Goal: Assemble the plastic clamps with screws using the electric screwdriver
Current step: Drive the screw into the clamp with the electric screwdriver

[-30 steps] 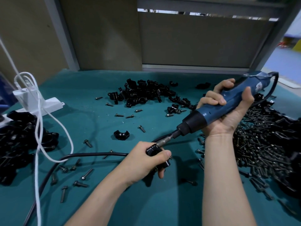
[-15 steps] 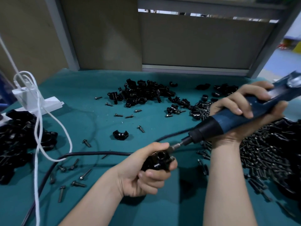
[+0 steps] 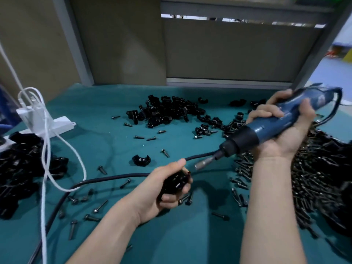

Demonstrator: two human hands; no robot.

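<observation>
no writing can be read: the pale label patch near the rear of the electric screwdriver [image 3: 276, 121] is too blurred. the tool has a glossy blue body, a black collar and a silver bit socket [image 3: 204, 163]. the right hand [image 3: 285, 136] wraps its fingers [image 3: 266, 113] tightly round the blue body and holds it slanted, nose down toward the left hand [image 3: 162, 191]. the socket's end hangs just up and right of the left fingers [image 3: 171, 198], apart from them.

those fingers curl under a black plastic clamp [image 3: 176, 182], with the thumb along its top. the clamp is glossy and blocky, held above the teal surface [image 3: 190, 241], and too blurred for finer detail.

just beyond the left fingers lies a single clamp half [image 3: 141, 160], and farther beyond them a heap of black clamp parts [image 3: 167, 111]. below and right of the right fingers spreads a heap of dark screws [image 3: 314, 178]. loose screws [image 3: 99, 207] lie left of and under the left fingers. a black cord [image 3: 114, 178] runs behind that hand. well left of the fingers are a white cable [image 3: 45, 149], a white power strip [image 3: 57, 126] and another pile of black clamps [image 3: 19, 168].
</observation>
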